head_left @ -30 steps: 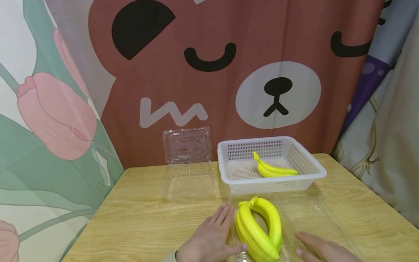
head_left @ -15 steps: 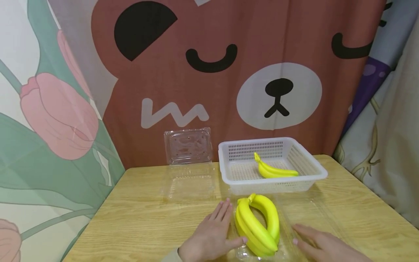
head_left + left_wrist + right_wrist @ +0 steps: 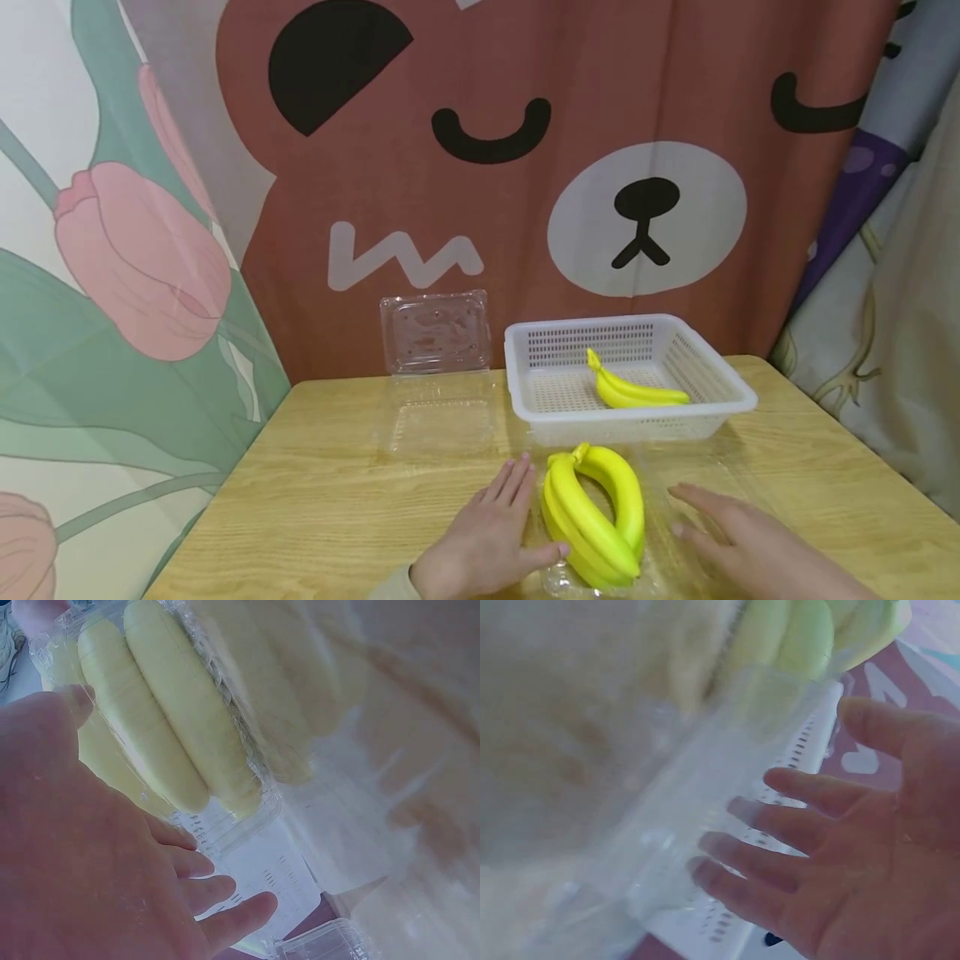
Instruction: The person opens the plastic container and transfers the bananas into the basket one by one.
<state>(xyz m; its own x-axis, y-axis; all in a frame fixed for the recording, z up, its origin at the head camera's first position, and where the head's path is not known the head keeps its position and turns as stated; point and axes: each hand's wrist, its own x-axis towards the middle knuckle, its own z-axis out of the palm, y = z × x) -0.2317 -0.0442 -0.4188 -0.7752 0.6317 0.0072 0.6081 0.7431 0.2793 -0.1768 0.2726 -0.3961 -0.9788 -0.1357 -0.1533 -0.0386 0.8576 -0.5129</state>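
Observation:
A bunch of yellow bananas lies in a clear hinged plastic container at the front of the table. Along the container's left side, my left hand has its fingers extended, and its thumb reaches over the front left corner beside the fruit. My right hand is at the clear lid, which is folded out to the right. Its fingers are extended and spread, and the lid's film overlaps the fingertips in the right wrist view. The left wrist view shows the bananas beside my left thumb.
Behind the container stands a white perforated basket with another small banana bunch in it. To its left, a second clear container stands with its lid raised. A bear-print curtain hangs behind the table.
My right hand has moved a little farther forward along the lid. My left hand stays by the container, which has shifted only slightly in view.

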